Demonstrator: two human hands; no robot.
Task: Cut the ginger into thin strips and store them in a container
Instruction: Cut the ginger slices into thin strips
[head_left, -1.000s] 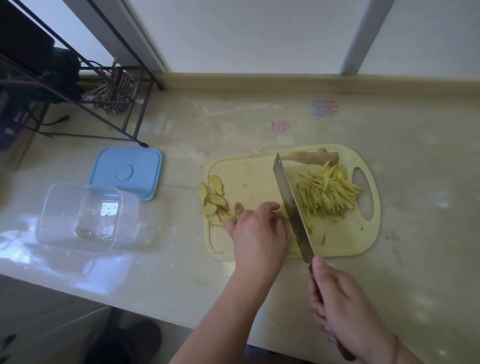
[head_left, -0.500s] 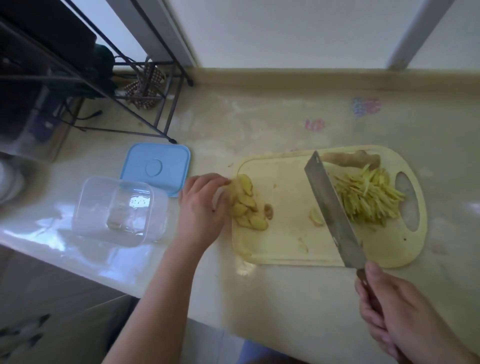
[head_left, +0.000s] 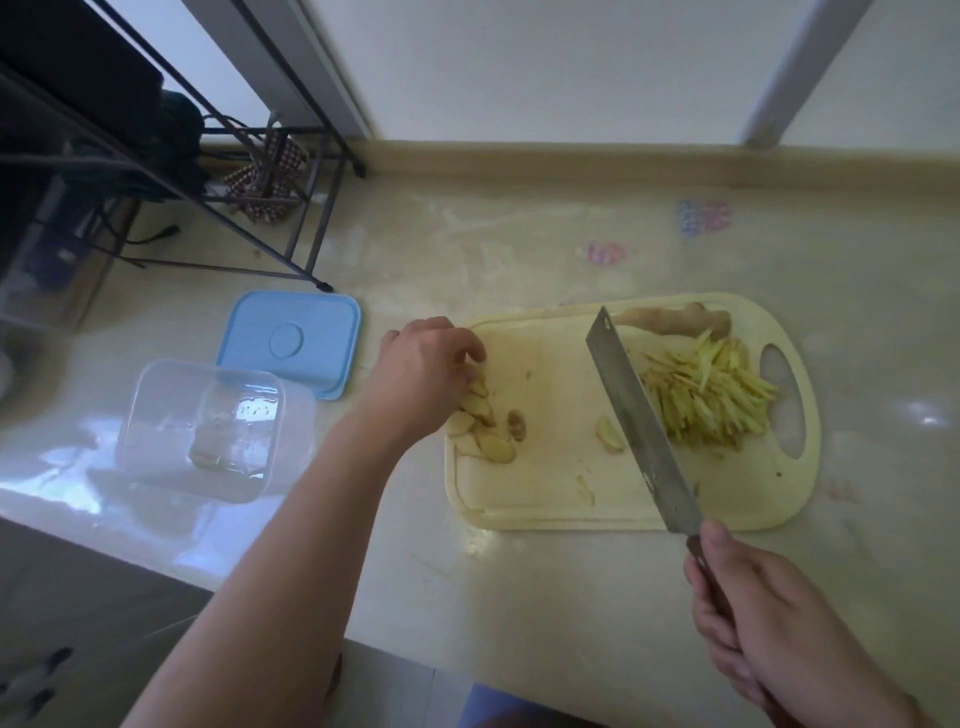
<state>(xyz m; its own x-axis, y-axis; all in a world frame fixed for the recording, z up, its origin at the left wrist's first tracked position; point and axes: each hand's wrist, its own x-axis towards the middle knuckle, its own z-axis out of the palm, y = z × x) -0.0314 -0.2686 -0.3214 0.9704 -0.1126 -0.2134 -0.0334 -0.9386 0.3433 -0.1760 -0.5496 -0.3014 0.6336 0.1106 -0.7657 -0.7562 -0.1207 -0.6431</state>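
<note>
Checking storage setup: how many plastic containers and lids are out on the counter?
2: one clear container, open, at the counter's left edge; one blue lid lying just behind it.

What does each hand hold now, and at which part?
The right hand grips the cleaver by its dark handle. The left hand reaches onto the ginger slices; whether its fingers pinch one cannot be told.
</note>
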